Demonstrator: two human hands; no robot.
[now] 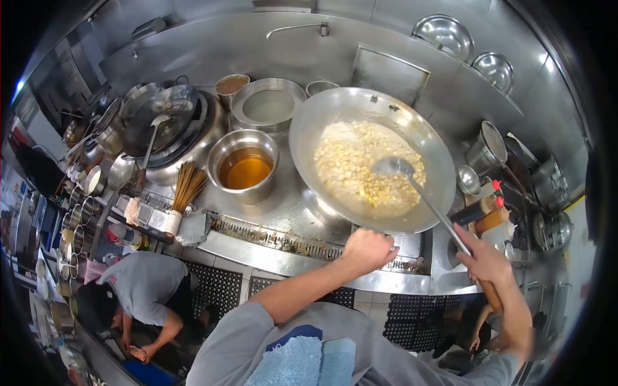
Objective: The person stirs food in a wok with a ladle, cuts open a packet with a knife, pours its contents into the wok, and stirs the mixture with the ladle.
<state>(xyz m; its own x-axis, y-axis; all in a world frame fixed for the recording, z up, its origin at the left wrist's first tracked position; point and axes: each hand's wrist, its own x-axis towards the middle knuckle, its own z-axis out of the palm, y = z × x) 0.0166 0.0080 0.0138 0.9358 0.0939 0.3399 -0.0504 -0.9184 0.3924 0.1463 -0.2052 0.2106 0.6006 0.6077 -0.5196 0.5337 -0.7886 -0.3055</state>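
Note:
A large steel wok [306,157] sits on the range in front of me, tilted toward my body. Inside it lie many pale yellow cubes in a whitish liquid [360,148]. Closed at the wok's near edge, my left hand [370,249] grips the wok's handle, which is mostly hidden by the fingers. My right hand [486,257] is wrapped round the long shaft of a ladle [441,215]. The ladle's bowl rests among the cubes, and its wooden end reaches back under my forearm.
Left of the wok stand a steel pot of amber liquid [248,168], a wide pot [267,106] and a dark wok [161,122]. A bamboo brush [187,190] stands by the front edge. Sauce bottles [492,219] are at right. A co-worker [145,283] bends down at lower left.

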